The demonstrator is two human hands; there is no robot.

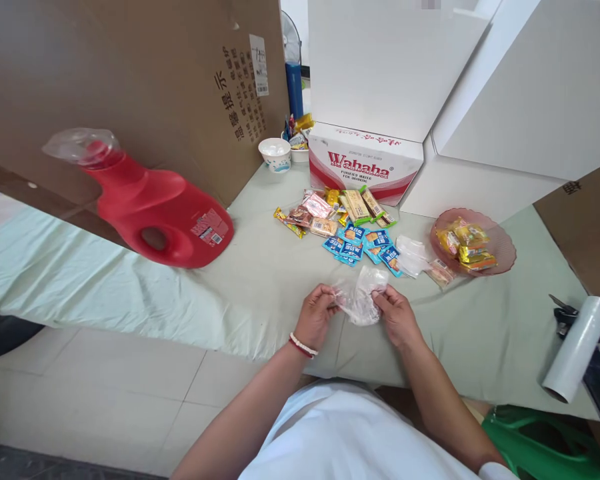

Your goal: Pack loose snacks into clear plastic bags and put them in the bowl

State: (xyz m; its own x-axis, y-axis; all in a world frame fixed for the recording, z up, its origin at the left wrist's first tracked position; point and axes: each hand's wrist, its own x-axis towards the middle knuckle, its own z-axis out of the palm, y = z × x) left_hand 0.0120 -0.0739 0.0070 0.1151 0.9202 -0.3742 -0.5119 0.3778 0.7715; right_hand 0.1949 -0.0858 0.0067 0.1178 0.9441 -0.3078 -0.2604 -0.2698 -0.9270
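Note:
A thin clear plastic bag [361, 300] is stretched between my two hands, just above the near part of the table. My left hand [317, 313] pinches its left edge, fingers closed. On the other side, my right hand [397, 315] grips the bag between thumb and fingers. Right beyond the bag lie several blue snack packets [353, 248]. A stack of folded clear plastic bags [412, 255] rests to their right, beside a small pinkish wrapped snack [441, 272]. Farther back are green-and-yellow wrapped bars [357, 205] and brown and pink packets [316, 205].
A pink bowl [507, 253] with yellow packets stands at the right. At the left is a large red jug [180, 213]. Behind are a Wahaha carton [365, 160] and a paper cup [275, 157]. A roll of clear film [577, 350] lies near the right edge.

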